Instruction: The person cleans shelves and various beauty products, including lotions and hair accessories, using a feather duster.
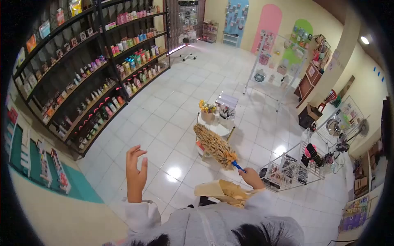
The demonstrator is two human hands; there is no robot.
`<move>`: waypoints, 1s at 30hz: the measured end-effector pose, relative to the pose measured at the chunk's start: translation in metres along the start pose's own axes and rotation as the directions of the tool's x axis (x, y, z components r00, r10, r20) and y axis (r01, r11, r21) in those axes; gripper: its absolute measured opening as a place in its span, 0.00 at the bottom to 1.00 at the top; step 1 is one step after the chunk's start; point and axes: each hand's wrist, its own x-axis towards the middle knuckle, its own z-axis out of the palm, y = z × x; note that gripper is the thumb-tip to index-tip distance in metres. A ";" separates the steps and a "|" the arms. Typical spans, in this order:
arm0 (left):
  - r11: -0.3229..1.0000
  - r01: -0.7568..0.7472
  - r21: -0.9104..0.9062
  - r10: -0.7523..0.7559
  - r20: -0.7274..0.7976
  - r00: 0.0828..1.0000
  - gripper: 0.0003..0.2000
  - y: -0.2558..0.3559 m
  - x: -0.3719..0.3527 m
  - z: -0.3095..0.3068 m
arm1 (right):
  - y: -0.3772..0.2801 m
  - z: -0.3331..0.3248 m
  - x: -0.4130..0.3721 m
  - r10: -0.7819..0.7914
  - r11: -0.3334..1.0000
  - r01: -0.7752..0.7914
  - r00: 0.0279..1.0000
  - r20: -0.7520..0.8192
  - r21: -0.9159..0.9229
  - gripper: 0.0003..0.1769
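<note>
My right hand [252, 178] is closed around the blue handle of a feather duster [215, 143], whose fluffy tan and dark head points up and to the left. The duster's head overlaps a small white round table [211, 128] in this view and hides part of it. On that table stand a pot of yellow flowers [207, 110] and a white holder with dark thin items [226, 115]. My left hand [136, 170] is raised over the floor at the left, fingers apart and slightly curled, holding nothing.
Tall dark shelves [111, 67] with bottles and packets line the left wall. A brown paper bag [223, 191] is just in front of my body. To the right stands a white wire display rack [287, 170] with small goods. Further back is a white grid stand [276, 69] on the tiled floor [164, 106].
</note>
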 end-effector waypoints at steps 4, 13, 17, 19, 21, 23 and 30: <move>0.996 -0.075 -0.050 0.080 0.118 0.990 0.08 -0.028 0.066 0.016 | -0.009 0.014 0.010 0.105 0.994 -0.105 0.994 -0.013 -0.006 0.28; 0.959 -0.237 -0.154 0.270 0.248 0.930 0.09 -0.012 0.184 0.095 | 0.025 -0.012 0.041 0.154 0.977 -0.149 0.988 -0.020 0.150 0.25; 0.948 -0.268 -0.175 0.297 0.173 0.939 0.09 -0.013 0.222 0.114 | 0.025 -0.022 0.060 0.213 0.961 -0.206 0.977 -0.020 0.183 0.24; 0.942 -0.271 -0.197 0.309 0.199 0.930 0.09 -0.023 0.229 0.129 | 0.030 -0.022 0.069 0.206 0.967 -0.196 0.978 -0.044 0.163 0.24; 0.938 -0.273 -0.216 0.322 0.243 0.915 0.09 -0.031 0.235 0.140 | 0.039 -0.022 0.074 0.194 0.975 -0.186 0.979 -0.057 0.126 0.23; 0.935 -0.271 -0.227 0.333 0.313 0.889 0.08 -0.037 0.239 0.148 | 0.042 -0.027 0.073 0.235 0.962 -0.228 0.971 -0.032 0.152 0.23; 0.934 -0.250 -0.256 0.326 0.317 0.891 0.08 -0.041 0.273 0.171 | 0.046 -0.035 0.056 0.271 0.959 -0.265 0.961 -0.047 0.098 0.24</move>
